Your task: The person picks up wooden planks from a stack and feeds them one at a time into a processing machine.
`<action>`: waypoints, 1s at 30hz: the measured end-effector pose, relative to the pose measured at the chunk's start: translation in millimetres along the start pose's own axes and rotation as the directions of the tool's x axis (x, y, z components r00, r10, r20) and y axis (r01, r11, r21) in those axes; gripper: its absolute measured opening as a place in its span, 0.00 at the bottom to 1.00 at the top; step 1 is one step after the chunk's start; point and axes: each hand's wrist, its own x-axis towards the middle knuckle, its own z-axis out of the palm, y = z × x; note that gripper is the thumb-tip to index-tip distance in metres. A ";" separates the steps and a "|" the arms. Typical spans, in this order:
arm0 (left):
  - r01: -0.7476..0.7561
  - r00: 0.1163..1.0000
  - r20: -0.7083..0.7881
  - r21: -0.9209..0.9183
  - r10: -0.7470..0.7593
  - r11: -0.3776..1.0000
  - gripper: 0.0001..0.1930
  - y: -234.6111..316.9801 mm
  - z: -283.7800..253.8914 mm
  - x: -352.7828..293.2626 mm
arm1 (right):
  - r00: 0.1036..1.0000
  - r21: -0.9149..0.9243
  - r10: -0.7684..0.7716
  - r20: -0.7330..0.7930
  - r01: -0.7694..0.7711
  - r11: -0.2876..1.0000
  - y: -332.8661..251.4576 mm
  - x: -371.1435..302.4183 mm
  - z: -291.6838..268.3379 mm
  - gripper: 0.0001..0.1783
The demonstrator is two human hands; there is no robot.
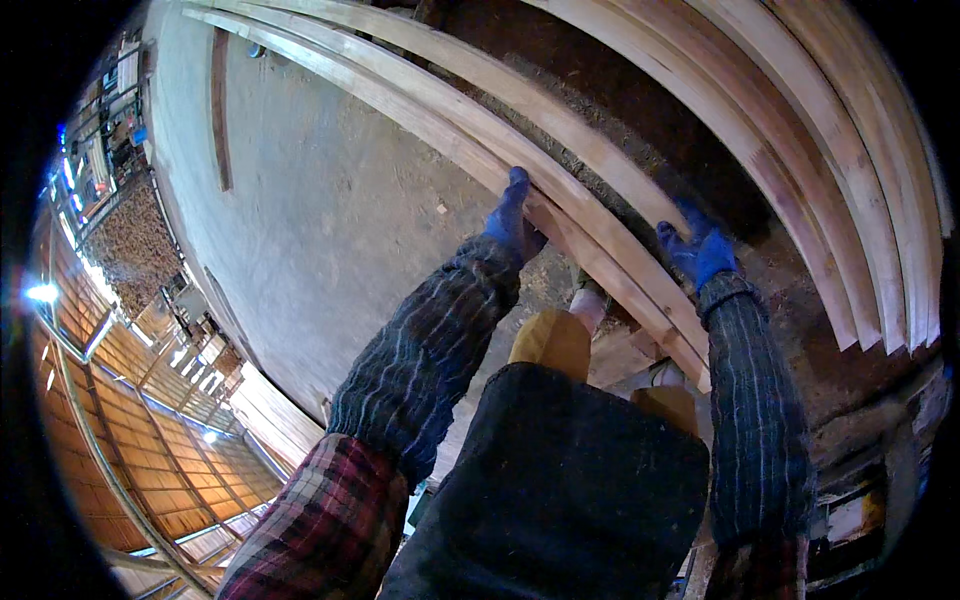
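Note:
My left hand (512,222), in a blue glove, grips the outer edge of a pair of long pale wooden planks (440,118) lying side by side. Its thumb rests on top, while the fingers are mostly hidden beneath. Another long wooden plank (585,140) runs to the right of the pair, with a gap between. At its near end my right hand (700,248), also blue-gloved, has its thumb on one side and fingers on the other. Both forearms wear dark striped knitted sleeves.
Several more long planks (840,170) lie in a row on the right, over a dark brown surface. A grey concrete floor (330,200) stretches to the left, with a narrow brown wooden strip (220,110) on it. Stacked timber (270,410) stands farther left.

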 end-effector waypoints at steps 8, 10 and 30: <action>0.033 0.976 0.216 -0.039 -0.024 0.999 0.34 14.2 21.3 -28.2 | 0.879 0.503 -0.156 0.451 -0.106 0.858 -9.8 -10.6 -23.8 0.46; 0.037 0.965 0.262 -0.026 -0.029 0.999 0.34 15.0 25.6 -37.3 | 0.870 0.487 -0.187 0.457 -0.069 0.871 -21.4 -23.5 -36.9 0.49; -0.186 0.963 0.191 -0.037 0.190 0.982 0.37 13.4 82.3 -90.1 | 0.961 0.222 -0.206 0.185 0.163 0.961 -93.4 -101.8 -111.4 0.39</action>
